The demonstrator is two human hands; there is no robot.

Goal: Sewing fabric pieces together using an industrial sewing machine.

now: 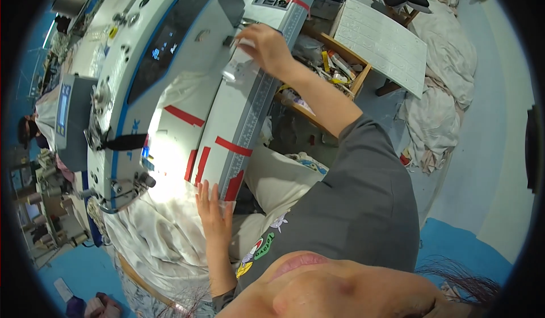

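My left hand lies with its fingers stretched out at the near edge of the sewing machine bed, beside strips of red tape. Close to it, under the bright lamp, pale cloth spreads around the needle end and hangs down. My right hand reaches further along the bed with bent fingers closing near a small dark part on the machine's body. A shiny, see-through and whitish item lies below these fingers; its kind is unclear. What the right fingertips hold, if anything, is hidden.
An open drawer full of small tools and tubes is below a white tabletop. Heaps of pale cloth lie on the floor at right. A control box with a screen and spool shelves stand at left.
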